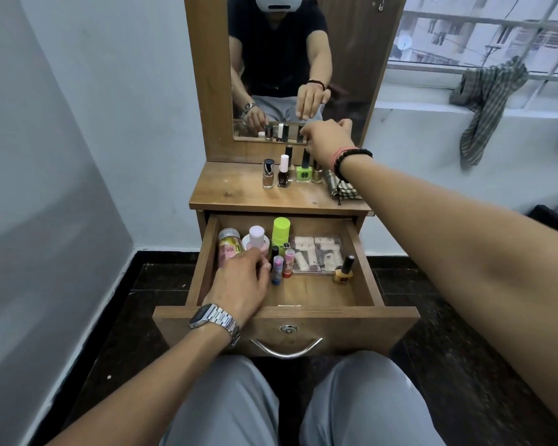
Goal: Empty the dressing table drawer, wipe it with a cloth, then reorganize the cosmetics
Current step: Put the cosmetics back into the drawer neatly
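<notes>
- Head view, centre of the frame: the drawer [364, 278] stands pulled out toward the person's knees, its handle at lower centre.
- Left part of the drawer: a jar [228, 244], a pink-capped bottle [257, 237] and a green tube [281, 231] stand at the back; two small sticks [282, 268] stand in front of them.
- Right part of the drawer: a clear box [318, 254], with a yellow polish bottle [344, 271] just beside its near right corner.
- Left hand [240, 286], lower centre-left, reaches into the drawer with fingers curled among the left-side items; whether it already grips one I cannot tell.
- Right hand [327, 141], upper centre, is stretched over the tabletop [226, 194] with fingers bent down at the cap of a dark-capped bottle behind the green polish [303, 173]; the hold itself is hidden, so I cannot tell if it pinches.
- Tabletop, below the mirror [271, 59]: several polish bottles stand in a cluster, a folded checked cloth [339, 188] to their right under the forearm.
- Progress, as I judge: emptying is partly done, roughly half the cosmetics out. Left: the remaining drawer items, wiping, reorganizing.
</notes>
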